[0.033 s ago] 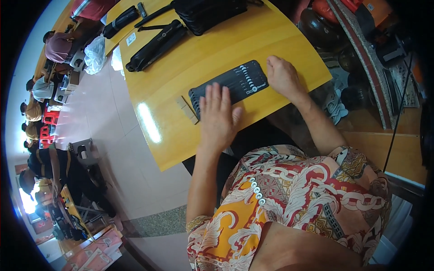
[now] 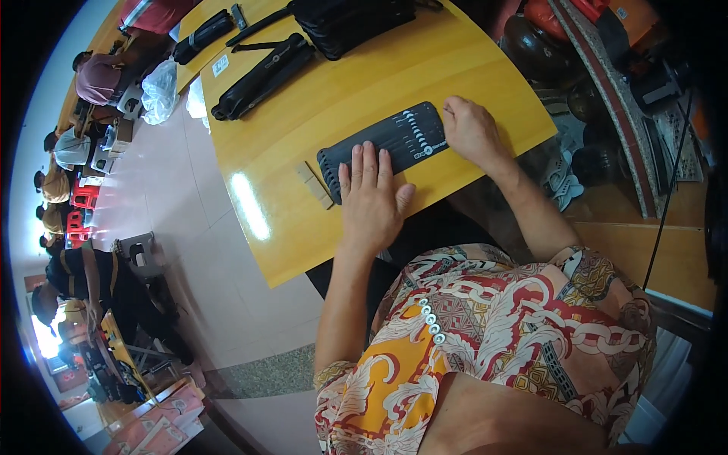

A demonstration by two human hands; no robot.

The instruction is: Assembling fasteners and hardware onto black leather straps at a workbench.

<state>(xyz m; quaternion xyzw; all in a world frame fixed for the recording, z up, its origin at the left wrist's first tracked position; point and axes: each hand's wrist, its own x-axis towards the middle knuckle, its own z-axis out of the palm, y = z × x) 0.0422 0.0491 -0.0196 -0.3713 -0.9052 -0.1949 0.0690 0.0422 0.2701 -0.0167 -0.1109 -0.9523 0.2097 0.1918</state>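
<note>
A stack of flat black printed sleeves (image 2: 402,129) lies slantwise on the yellow table, its left ends fanned out in a row of rounded folds. My left hand (image 2: 371,193) rests flat on its near-left part, fingers together and stretched out, thumb apart. My right hand (image 2: 474,133) is closed at the stack's right end and covers part of the white print. Whatever its curled fingers pinch is hidden. Beside the stack's left end lies a small brown cardboard piece (image 2: 313,184).
Farther back on the table (image 2: 364,91) lie a long black pouch (image 2: 265,80) and a pile of black bags (image 2: 345,26). Brown jars (image 2: 538,49) and a stone-edged shelf (image 2: 607,91) stand to the right. Other people sit and work at the left, past the tiled floor (image 2: 205,174).
My left hand has slid slightly right and toward me over the stack. My right hand has shifted a little left, onto the stack's right end.
</note>
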